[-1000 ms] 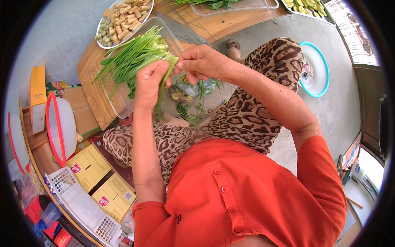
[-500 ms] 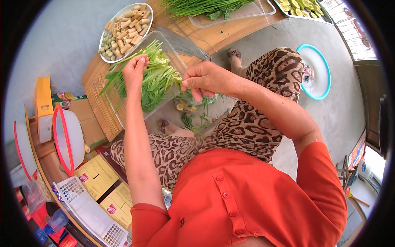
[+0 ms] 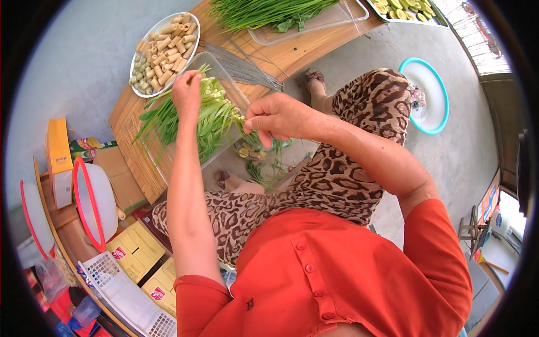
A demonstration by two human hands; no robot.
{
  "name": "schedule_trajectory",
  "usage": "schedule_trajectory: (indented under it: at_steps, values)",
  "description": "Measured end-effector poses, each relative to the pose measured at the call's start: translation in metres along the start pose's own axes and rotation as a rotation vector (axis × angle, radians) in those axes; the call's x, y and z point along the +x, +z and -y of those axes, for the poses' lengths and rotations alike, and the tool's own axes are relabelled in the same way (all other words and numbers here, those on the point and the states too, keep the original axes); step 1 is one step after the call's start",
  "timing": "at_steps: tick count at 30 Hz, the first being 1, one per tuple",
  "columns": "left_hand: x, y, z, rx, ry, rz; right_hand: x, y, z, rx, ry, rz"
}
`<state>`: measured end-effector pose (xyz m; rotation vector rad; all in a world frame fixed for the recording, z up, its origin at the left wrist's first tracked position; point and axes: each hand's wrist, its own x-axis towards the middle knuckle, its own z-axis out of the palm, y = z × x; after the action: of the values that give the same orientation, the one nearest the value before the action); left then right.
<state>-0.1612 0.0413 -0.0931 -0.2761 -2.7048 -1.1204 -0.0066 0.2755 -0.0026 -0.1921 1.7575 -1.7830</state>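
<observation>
On the right hand (image 3: 275,117), thumb and forefinger drew together; whether they pinched anything thin, I could not tell. The left hand (image 3: 187,94) curled above the greens (image 3: 216,115), its grasp unclear too, and was nearer. The greens lay in a clear tray (image 3: 234,89), left of the right fingers, pale ends rightward, leaves left.

Under left hand (image 3: 186,94): clear glossy plastic tray (image 3: 223,72). Beyond right hand (image 3: 279,119): smooth grained wood tabletop (image 3: 275,55), metallic-looking rods (image 3: 244,68). Right of right hand: smooth plastic basin (image 3: 432,115), matt concrete-looking floor (image 3: 359,53). Body side of hands: matt cloth shirt (image 3: 365,264), soft-looking cloth trousers (image 3: 337,174).
</observation>
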Motion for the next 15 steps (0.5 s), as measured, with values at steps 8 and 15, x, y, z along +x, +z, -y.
schedule_trajectory:
  at_steps: [8,15]
  values:
    - [0.026,0.000,0.019,0.369,0.047,0.144,0.002,0.004,0.004,-0.045,0.033,-0.001]
    - [0.022,-0.002,0.007,0.377,0.242,0.134,0.002,0.003,0.003,-0.042,0.023,-0.022]
